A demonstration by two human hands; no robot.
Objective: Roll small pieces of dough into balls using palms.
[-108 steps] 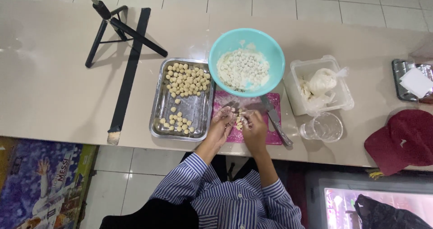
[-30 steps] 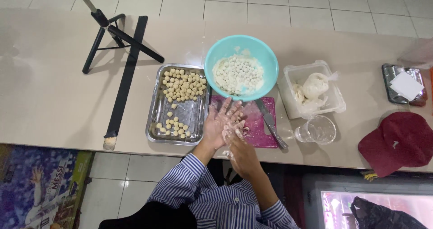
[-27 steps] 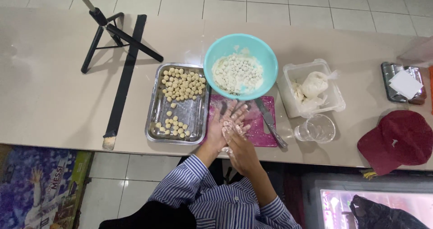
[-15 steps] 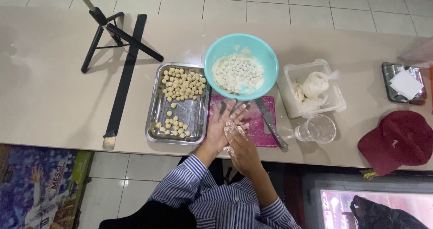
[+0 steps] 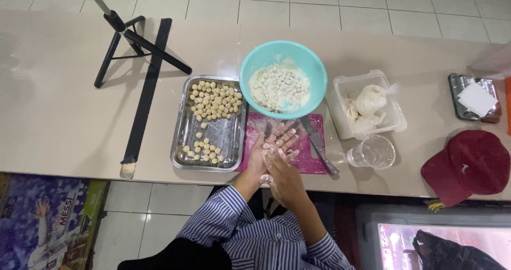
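My left hand (image 5: 272,142) lies palm up over the pink cutting board (image 5: 311,161), its floury fingers spread toward the teal bowl. My right hand (image 5: 281,173) presses flat on top of it, palm to palm. Whatever is between the palms is hidden. The teal bowl (image 5: 255,68) just beyond holds several small white floured dough balls (image 5: 279,86). Left of the board, a metal tray (image 5: 183,142) carries several tan dough balls (image 5: 213,100) in two clusters. A knife (image 5: 318,146) rests on the board's right edge.
A clear plastic tub (image 5: 394,123) with a bag of dough, an empty clear cup (image 5: 372,153), a red cap (image 5: 468,166) and a small metal tray with paper (image 5: 458,97) sit to the right. A black tripod (image 5: 133,41) and black bar (image 5: 145,94) stand at the left.
3.6 s ago both hands pinched small pieces near the board's left end. Since then the palms have come together and slide over each other, with the right hand shifting slightly.
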